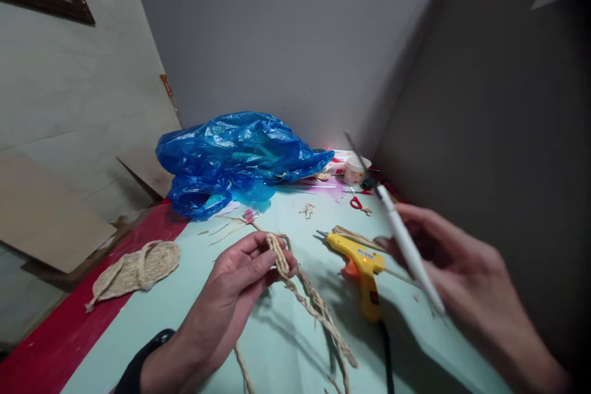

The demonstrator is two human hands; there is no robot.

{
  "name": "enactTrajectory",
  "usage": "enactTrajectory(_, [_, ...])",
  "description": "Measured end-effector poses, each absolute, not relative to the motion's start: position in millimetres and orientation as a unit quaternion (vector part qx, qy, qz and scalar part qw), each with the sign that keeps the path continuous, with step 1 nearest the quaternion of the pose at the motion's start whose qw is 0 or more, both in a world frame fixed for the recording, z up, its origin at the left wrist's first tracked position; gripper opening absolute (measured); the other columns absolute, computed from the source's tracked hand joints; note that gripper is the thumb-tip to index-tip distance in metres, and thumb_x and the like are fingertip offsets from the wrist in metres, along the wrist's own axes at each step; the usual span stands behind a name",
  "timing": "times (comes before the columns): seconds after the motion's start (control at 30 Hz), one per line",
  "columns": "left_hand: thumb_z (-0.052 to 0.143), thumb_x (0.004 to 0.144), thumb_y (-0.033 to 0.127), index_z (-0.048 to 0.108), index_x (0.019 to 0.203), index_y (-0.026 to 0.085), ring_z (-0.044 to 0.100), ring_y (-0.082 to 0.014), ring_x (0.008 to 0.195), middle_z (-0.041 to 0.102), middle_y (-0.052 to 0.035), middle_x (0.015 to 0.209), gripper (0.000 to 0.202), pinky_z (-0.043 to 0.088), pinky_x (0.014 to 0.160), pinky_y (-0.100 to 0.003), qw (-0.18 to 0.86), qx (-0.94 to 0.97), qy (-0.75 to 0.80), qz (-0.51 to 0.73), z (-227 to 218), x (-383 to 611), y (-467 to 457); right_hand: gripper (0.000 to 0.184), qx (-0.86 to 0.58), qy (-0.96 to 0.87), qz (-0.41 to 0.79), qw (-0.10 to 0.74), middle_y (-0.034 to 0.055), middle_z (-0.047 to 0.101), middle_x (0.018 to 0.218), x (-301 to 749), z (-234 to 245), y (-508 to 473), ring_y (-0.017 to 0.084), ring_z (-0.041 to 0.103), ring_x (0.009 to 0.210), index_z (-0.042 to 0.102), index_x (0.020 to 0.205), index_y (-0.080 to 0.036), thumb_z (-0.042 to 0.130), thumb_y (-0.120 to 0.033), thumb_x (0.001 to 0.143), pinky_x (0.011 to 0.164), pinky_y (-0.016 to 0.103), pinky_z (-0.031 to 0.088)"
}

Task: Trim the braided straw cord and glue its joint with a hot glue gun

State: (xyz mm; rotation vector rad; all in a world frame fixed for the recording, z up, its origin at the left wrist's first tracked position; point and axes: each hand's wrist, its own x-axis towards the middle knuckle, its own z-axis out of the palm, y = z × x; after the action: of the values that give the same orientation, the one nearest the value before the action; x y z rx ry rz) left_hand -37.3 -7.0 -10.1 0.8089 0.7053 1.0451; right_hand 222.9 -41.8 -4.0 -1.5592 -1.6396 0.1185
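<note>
My left hand (231, 295) pinches the folded end of a braided straw cord (273, 252) between thumb and fingers. The braid's strands trail down to the right over the pale green tabletop (184, 295). Raised at the right, my right hand (455, 265) grips a white-handled tool (406, 240) with a long thin dark shaft pointing up and left; its exact kind is unclear. Between the hands lies a yellow glue gun (362, 261) with an orange trigger, nozzle to the left and black cable running down. A bundle of straw (355, 236) rests behind it.
A woven straw sole (136, 271) lies at the left over the red edge (78, 345). Blue plastic bag (240, 154) sits at the back, beside a paper cup (356, 170). Red-handled scissors (355, 202), a pink clip (249, 216) and straw scraps (306, 210) lie nearer.
</note>
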Motion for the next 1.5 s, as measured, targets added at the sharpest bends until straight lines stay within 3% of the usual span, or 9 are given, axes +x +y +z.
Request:
enactTrajectory(0.17, [0.064,0.09,0.01,0.076,0.091,0.011,0.07,-0.0153,0.078,0.074,-0.0085,0.092,0.013,0.059,0.076,-0.025,0.744,0.32,0.341,0.478,-10,-37,-5,0.047,-0.714,-0.643,-0.042,0.272,0.0121,0.071,0.099,296,-14,-38,0.033,0.068,0.082,0.061,0.116,-0.023,0.046,-0.057,0.088,0.066,0.043,0.052])
enactTrajectory(0.47, [0.06,0.088,0.001,0.077,0.09,0.01,0.071,-0.0145,0.075,0.075,-0.0085,0.085,0.019,0.061,0.075,-0.023,0.738,0.301,0.34,0.5,-7,-38,-2,0.029,-0.715,-0.683,-0.124,0.085,0.009,0.058,0.074,317,-56,-33,0.023,0.058,0.058,0.063,0.108,-0.018,0.043,-0.032,0.092,0.053,0.035,0.043])
enactTrajectory(0.67, [0.063,0.088,0.005,0.073,0.103,0.011,0.07,-0.0132,0.078,0.074,-0.0063,0.084,0.018,0.059,0.076,-0.02,0.717,0.326,0.335,0.517,0,-43,-5,0.031,-0.663,-0.704,-0.215,0.135,0.008,0.058,0.064,301,-44,-33,0.024,0.055,0.054,0.071,0.107,-0.018,0.046,-0.029,0.093,0.049,0.034,0.04])
enactTrajectory(0.77, [0.065,0.089,0.008,0.069,0.111,0.011,0.071,-0.0138,0.082,0.076,-0.007,0.087,0.022,0.058,0.078,-0.019,0.696,0.349,0.33,0.534,4,-46,-5,0.033,-0.634,-0.732,-0.178,0.174,0.0152,0.072,0.099,260,-22,-38,0.027,0.069,0.079,0.068,0.114,-0.017,0.043,-0.032,0.099,0.067,0.039,0.054])
enactTrajectory(0.9, [0.066,0.091,0.013,0.063,0.124,0.019,0.073,-0.0145,0.087,0.078,-0.0059,0.095,0.034,0.058,0.084,-0.022,0.668,0.372,0.312,0.564,9,-50,-6,0.03,-0.523,-0.79,0.086,0.308,0.0068,0.077,0.109,178,5,-48,0.023,0.073,0.099,0.07,0.112,-0.024,0.045,-0.037,0.101,0.08,0.031,0.058])
enactTrajectory(1.0, [0.066,0.091,0.015,0.062,0.125,0.022,0.073,-0.0144,0.087,0.078,-0.0052,0.094,0.035,0.057,0.083,-0.022,0.654,0.381,0.307,0.577,11,-54,-6,0.022,-0.445,-0.815,0.182,0.323,0.0004,0.075,0.074,134,3,-51,0.015,0.071,0.067,0.068,0.094,-0.022,0.047,-0.028,0.1,0.058,0.022,0.054])
enactTrajectory(1.23, [0.064,0.091,0.011,0.065,0.115,0.015,0.071,-0.0143,0.082,0.075,-0.0062,0.091,0.025,0.057,0.08,-0.023,0.682,0.354,0.296,0.567,10,-55,-2,0.017,-0.396,-0.809,-0.005,0.434,0.0049,0.071,0.08,130,5,-40,0.015,0.062,0.066,0.064,0.105,-0.018,0.054,-0.01,0.094,0.062,0.027,0.049])
enactTrajectory(1.4, [0.063,0.092,0.012,0.063,0.125,0.017,0.066,-0.0115,0.074,0.071,-0.0035,0.087,0.033,0.055,0.074,-0.021,0.739,0.371,0.274,0.491,4,-51,-6,0.021,-0.46,-0.778,0.214,0.37,0.0035,0.071,0.112,134,35,-17,0.02,0.066,0.103,0.067,0.114,-0.026,0.058,-0.035,0.098,0.089,0.032,0.051])
enactTrajectory(1.5, [0.064,0.091,0.013,0.062,0.128,0.02,0.064,-0.0111,0.071,0.07,-0.0031,0.089,0.038,0.054,0.07,-0.021,0.743,0.382,0.275,0.475,1,-48,-8,0.013,-0.412,-0.764,0.347,0.356,0.0014,0.072,0.101,129,31,-7,0.019,0.068,0.098,0.068,0.102,-0.025,0.059,-0.031,0.097,0.088,0.032,0.052])
